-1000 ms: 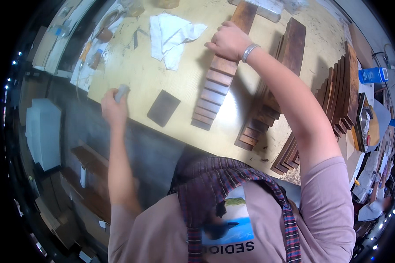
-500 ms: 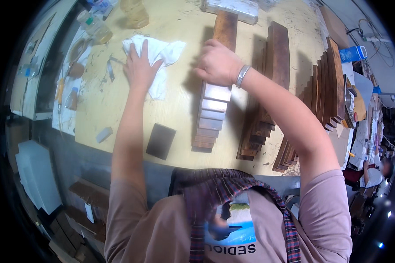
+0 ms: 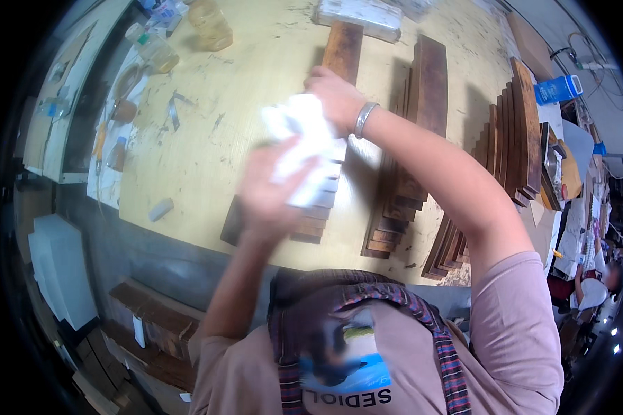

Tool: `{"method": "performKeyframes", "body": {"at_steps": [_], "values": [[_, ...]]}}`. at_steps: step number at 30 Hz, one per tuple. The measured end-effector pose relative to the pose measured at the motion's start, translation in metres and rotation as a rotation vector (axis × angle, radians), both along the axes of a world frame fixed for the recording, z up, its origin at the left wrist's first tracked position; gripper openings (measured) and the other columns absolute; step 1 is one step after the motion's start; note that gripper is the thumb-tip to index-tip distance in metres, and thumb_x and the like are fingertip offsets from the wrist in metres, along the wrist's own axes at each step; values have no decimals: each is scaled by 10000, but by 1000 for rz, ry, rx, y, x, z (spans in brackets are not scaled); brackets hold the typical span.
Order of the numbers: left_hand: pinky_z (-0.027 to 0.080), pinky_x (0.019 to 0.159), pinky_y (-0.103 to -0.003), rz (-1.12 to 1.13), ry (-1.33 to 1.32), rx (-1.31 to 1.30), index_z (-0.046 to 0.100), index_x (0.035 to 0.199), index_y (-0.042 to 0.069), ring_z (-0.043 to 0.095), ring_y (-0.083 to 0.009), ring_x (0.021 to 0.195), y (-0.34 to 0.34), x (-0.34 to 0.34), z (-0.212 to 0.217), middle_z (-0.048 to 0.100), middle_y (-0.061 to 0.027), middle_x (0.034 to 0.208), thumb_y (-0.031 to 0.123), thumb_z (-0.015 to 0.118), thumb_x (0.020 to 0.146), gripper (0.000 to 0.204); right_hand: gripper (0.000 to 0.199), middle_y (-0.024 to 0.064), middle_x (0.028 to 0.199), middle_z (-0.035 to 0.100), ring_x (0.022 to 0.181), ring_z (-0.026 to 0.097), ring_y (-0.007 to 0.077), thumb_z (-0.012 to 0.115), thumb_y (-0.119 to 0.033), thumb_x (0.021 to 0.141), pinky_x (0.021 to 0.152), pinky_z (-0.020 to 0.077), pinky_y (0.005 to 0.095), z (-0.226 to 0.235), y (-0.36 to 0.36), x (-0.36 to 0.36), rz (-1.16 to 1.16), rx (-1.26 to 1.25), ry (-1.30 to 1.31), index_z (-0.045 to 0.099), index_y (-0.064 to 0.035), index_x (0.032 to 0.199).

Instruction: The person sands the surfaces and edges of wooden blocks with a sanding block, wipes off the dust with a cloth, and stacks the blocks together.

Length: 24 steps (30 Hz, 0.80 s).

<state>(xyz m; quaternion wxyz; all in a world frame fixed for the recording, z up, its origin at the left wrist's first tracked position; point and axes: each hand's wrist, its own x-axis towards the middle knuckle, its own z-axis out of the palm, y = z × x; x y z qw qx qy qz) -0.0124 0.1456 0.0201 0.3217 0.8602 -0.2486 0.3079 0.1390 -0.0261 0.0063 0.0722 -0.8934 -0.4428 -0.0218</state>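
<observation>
The left hand (image 3: 273,197) is holding a white cloth (image 3: 304,142) in a clenched grip, the cloth bunching above the fingers and blurring with motion; it is sitting over the near end of the stepped row of wooden boards (image 3: 325,173) that is running down the middle of the worktop (image 3: 208,131). The right hand (image 3: 336,97) is resting on the same row, farther from the body than the cloth and just beside it, a metal bracelet (image 3: 365,119) circling the wrist; whether its grip is closed on a board or lying flat on it cannot be told, since the cloth is hiding the fingers. To the right of that row, a second stack of dark boards (image 3: 412,152) is lying alongside, and farther right more boards (image 3: 512,138) are standing on edge. To the left of the row, two bottles (image 3: 187,34) are standing at the far corner of the worktop, and a small pale block (image 3: 160,209) is lying near the front edge.
</observation>
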Motion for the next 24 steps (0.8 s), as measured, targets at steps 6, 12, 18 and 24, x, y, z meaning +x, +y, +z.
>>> {"method": "performKeyframes", "body": {"at_steps": [6, 12, 18, 24], "values": [[512, 804, -375, 80, 173, 77, 763, 859, 101, 610, -288, 920, -3, -44, -50, 708, -84, 997, 61, 675, 656, 225, 456, 136, 740, 712, 812, 657, 277, 459, -350, 934, 976, 413, 394, 16, 4, -5, -43, -90, 73, 737, -72, 703], [493, 819, -408, 148, 147, 11, 753, 1008, 78, 639, -323, 961, -20, -77, -32, 683, -151, 1009, 50, 696, 709, 305, 480, 129, 692, 674, 793, 613, 286, 468, -362, 958, 963, 425, 395, 8, 4, -5, -40, -37, 67, 726, -70, 677], [487, 815, -445, 330, 204, 78, 771, 908, 90, 632, -335, 922, 22, -71, -79, 655, -143, 963, 59, 692, 705, 220, 480, 122, 717, 691, 813, 627, 284, 465, -364, 958, 963, 423, 391, 9, 5, -5, -52, -43, 48, 730, -75, 681], [500, 833, -478, 225, 143, 16, 757, 954, 80, 640, -372, 947, -7, -121, -82, 659, -166, 973, 74, 683, 742, 224, 472, 163, 772, 712, 813, 658, 292, 446, -355, 943, 958, 406, 388, 10, 4, -4, -28, -24, 120, 739, -50, 734]]}}
